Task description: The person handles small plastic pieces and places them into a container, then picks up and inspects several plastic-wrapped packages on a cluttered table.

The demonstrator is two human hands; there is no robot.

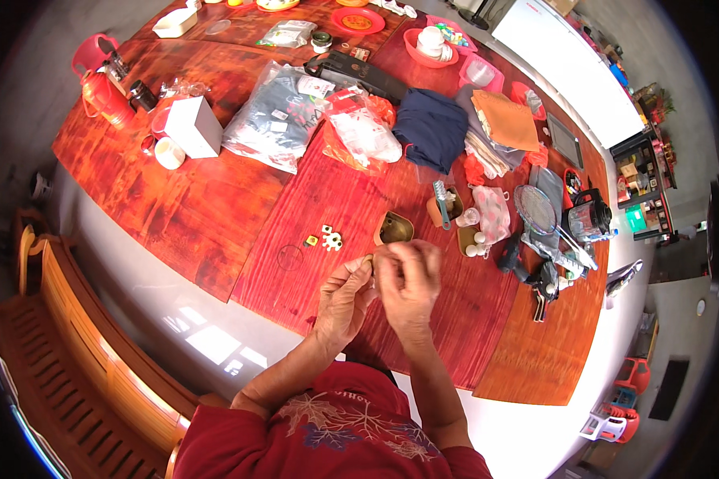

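Observation:
My left hand [346,297] is raised over the near middle of the red table, thumb and fingers pinched on something small and yellowish that I cannot make out. Close against it, my right hand [408,281] is bent inward at the same spot, its fingers smeared by motion. Just beyond my hands stands a small open tin-like container [395,228] with a brownish-gold inside. To their left lie a white flower-shaped piece [331,239] with dark spots and a small yellow-and-dark piece [311,240]. A thin dark ring [290,257] rests beside these.
Bagged clothing [276,116], a dark blue folded cloth [430,126] and an orange cloth [505,120] lie farther back. Rackets [535,209], a blender [589,215] and a drill-like tool [513,257] crowd the right side. A white box [194,128] and red thermos [106,100] stand left.

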